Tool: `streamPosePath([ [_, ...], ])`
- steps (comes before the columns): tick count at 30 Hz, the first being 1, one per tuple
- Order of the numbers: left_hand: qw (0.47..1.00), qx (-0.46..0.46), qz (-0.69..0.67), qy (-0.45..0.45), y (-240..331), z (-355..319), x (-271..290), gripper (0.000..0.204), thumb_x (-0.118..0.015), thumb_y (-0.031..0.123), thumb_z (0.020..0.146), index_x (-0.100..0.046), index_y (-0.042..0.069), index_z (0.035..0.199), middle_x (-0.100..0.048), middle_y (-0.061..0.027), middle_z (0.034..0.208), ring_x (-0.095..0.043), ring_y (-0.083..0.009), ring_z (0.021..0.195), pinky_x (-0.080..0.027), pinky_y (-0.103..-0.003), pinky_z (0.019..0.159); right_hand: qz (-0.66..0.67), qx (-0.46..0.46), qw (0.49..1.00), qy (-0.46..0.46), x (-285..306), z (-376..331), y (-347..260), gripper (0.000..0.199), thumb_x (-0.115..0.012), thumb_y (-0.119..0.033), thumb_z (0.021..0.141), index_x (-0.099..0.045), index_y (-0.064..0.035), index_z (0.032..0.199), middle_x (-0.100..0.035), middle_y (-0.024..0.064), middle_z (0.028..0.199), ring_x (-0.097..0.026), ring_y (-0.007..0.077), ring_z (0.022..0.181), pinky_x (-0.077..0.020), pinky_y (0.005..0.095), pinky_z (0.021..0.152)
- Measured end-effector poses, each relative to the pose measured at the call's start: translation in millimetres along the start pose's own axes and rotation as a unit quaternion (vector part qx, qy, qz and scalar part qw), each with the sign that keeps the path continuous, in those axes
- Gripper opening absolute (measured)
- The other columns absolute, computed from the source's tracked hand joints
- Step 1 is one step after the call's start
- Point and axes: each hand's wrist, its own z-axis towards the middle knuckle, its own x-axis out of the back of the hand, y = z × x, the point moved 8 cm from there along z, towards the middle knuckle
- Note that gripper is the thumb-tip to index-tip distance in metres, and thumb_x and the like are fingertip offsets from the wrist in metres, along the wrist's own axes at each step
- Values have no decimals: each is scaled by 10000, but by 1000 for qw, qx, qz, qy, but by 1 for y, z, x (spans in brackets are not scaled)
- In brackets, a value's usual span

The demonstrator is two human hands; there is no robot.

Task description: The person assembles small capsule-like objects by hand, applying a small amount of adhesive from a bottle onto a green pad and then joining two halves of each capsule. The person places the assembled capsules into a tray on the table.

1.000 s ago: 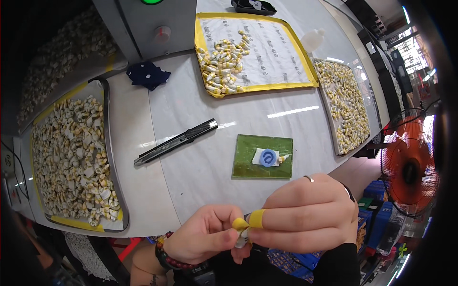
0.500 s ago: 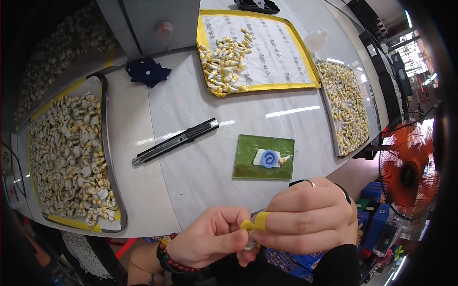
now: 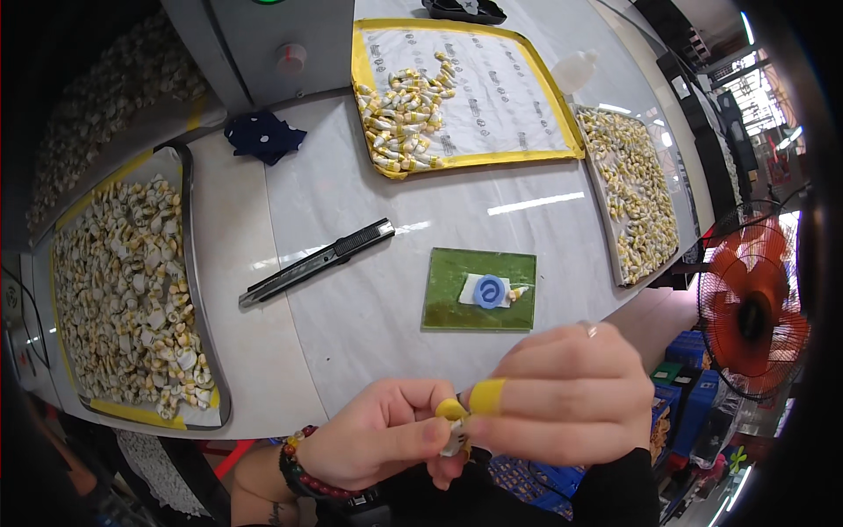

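Observation:
My left hand (image 3: 391,430), low in the middle, is closed in a pinch round a small white piece with dark marks (image 3: 455,439). A yellow band (image 3: 450,408) covers the tip of one of its fingers. Against it on the right, my right hand (image 3: 562,395) has its fingers drawn together at the piece. Another yellow band (image 3: 486,397) wraps one of its fingers. What the right fingertips pinch is mostly hidden. Just beyond the hands lies a green glass-like plate (image 3: 439,303) bearing a blue round cap (image 3: 489,291) and a small white-and-yellow piece (image 3: 518,293).
A black utility knife (image 3: 316,263) lies left of the plate. Trays of small white-and-yellow pieces stand at the left (image 3: 189,263), the back (image 3: 509,162) and the right (image 3: 606,233). A dark blue cloth (image 3: 263,136) sits near a grey machine (image 3: 290,35). An orange fan (image 3: 753,307) stands at right.
The view has shifted slightly. My right hand has turned a little at the piece, and more of its dark-marked white surface shows. Both hands stay together.

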Motion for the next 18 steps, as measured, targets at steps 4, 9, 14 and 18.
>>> streamPosePath([
  [4,999,-17,-34,-26,1,1,-1,312,-591,277,981,-525,-4,1099,-649,-101,938,-646,-141,834,-548,-292,779,-265,-252,925,107,65,-38,43,247,-713,3,736,-685,4,981,-689,122,951,-640,202,791,-505,298,643],
  [9,997,-30,-52,-38,1,-1,0,397,-583,326,981,-514,-16,1171,-643,-92,963,-642,-146,862,-544,-301,799,-339,-508,789,-68,138,-163,147,240,-701,-39,802,-681,-4,1039,-674,144,841,-599,218,659,-482,329,627],
  [14,997,-12,-16,78,5,0,3,488,-719,402,865,-555,-13,1061,-595,-57,764,-545,-171,737,-495,-301,644,-347,-480,805,-39,130,-191,155,156,-707,6,765,-661,25,913,-637,151,763,-607,243,647,-469,339,605],
  [18,996,-42,5,78,11,-3,-1,454,-678,396,903,-549,-13,1053,-575,-46,752,-512,-159,723,-490,-300,634,-342,-449,825,-21,120,-173,150,92,-697,17,769,-615,31,808,-602,146,727,-597,260,646,-454,350,603],
])
